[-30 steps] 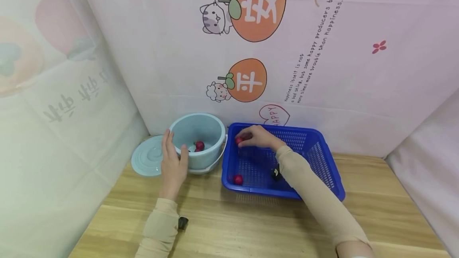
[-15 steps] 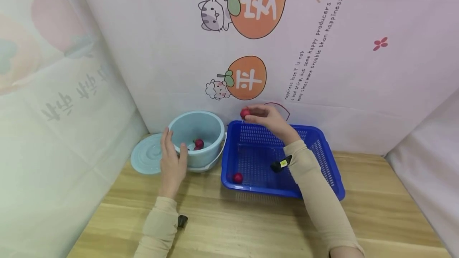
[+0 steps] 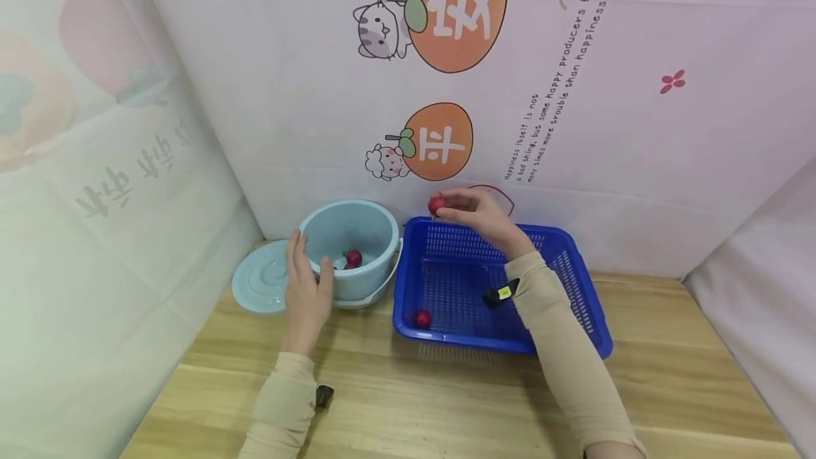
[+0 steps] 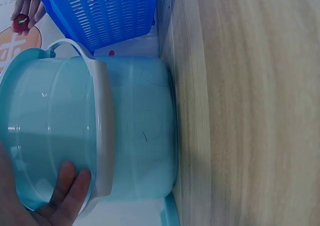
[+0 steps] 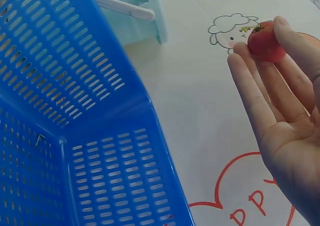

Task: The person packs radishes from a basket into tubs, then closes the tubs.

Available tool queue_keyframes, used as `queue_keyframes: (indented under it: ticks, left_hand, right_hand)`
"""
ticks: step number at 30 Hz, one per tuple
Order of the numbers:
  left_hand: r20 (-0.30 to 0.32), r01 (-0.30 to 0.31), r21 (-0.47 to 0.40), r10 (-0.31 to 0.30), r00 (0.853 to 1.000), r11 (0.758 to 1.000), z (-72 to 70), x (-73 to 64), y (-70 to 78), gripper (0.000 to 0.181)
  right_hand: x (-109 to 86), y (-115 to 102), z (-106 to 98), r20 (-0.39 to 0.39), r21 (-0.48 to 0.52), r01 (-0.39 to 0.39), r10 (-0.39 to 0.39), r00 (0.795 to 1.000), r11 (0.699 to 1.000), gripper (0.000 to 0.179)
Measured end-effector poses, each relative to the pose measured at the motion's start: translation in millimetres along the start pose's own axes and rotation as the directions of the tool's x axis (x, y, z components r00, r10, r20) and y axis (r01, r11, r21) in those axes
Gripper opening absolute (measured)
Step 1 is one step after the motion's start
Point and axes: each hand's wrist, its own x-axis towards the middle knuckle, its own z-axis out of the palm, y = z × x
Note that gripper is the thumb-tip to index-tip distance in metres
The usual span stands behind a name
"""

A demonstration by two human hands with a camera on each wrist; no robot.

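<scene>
My right hand (image 3: 481, 217) pinches a small red radish (image 3: 437, 205) between thumb and fingertips, above the back left of the blue basket (image 3: 440, 337). The right wrist view shows a cut green stem on this radish (image 5: 266, 43). My left hand (image 3: 308, 296) rests its extended fingers against the near left side of the light blue bucket (image 3: 357, 285). In the left wrist view its fingers (image 4: 75, 191) touch the bucket's outer wall. Inside the bucket lie radishes (image 3: 353, 258). Another radish (image 3: 422, 319) sits in the basket's front left corner.
A light blue lid (image 3: 258, 278) lies left of the bucket, partly behind my left hand. The bucket's pale handle (image 3: 376, 297) hangs down beside the basket. A printed cloth backdrop (image 3: 554, 126) stands behind the wooden table (image 3: 408, 402).
My right hand has lifted the radish out of the basket, up past its back rim, and has stayed nearly still there since half a second ago. My left hand remains at the bucket.
</scene>
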Motion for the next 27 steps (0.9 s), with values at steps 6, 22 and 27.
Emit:
queue_keyframes:
  ticks: [6,22,27]
  left_hand:
    - [-0.005,0.001,0.003,-0.001,1.0,1.0,-3.1,2.7,0.9,0.067]
    - [0.002,0.01,0.02,-0.01,1.0,1.0,-3.0,-0.4,2.0,0.066]
    - [0.0,0.007,0.028,-0.007,1.0,1.0,-4.7,0.0,2.1,0.066]
  right_hand:
    - [12.0,1,18,0.037,-0.015,-0.014,0.015,0.999,1.0,0.047]
    - [38.9,3,89,0.145,-0.029,0.041,-0.036,0.989,0.999,0.04]
    - [41.9,0,99,0.151,-0.021,0.039,-0.036,0.988,0.999,0.038]
